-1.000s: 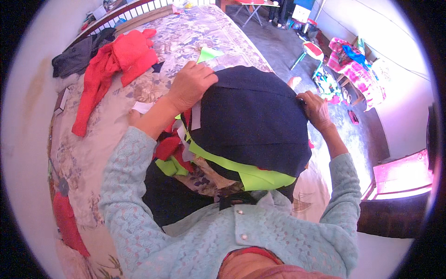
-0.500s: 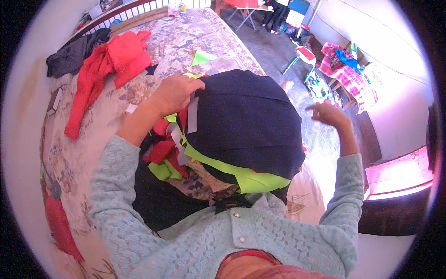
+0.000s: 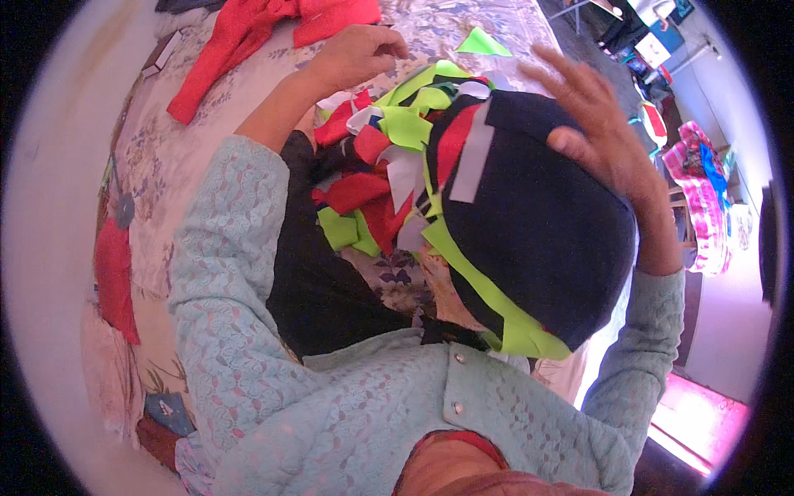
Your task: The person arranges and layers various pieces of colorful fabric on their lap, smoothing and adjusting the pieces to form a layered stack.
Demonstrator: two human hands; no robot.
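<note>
A black cloth (image 3: 538, 215) is draped over a rounded shape in front of me, perhaps my bent knee. A lime-green strip (image 3: 488, 285) shows along its lower left edge. At its upper left lie a light grey strip (image 3: 473, 157) and a red strip (image 3: 451, 145). Above the cloth's upper right side is my right hand (image 3: 600, 124), fingers spread and slightly blurred. My left hand (image 3: 360, 58) hovers over the scrap pile, fingers loosely bent and apart, with nothing visible in them. Red, white and green fabric scraps (image 3: 405, 128) are heaped left of the black cloth.
A flowered bedsheet (image 3: 240, 99) lies under everything. Red garments (image 3: 240, 41) lie on it at the far left, and a green triangular scrap (image 3: 482, 43) at the far side. To the right stands a table with a pink checked cloth (image 3: 699, 223).
The view has swung, shifting the scene. My left hand has come off the black cloth's edge. My right hand has moved in from the right, over the cloth, with its fingers spreading.
</note>
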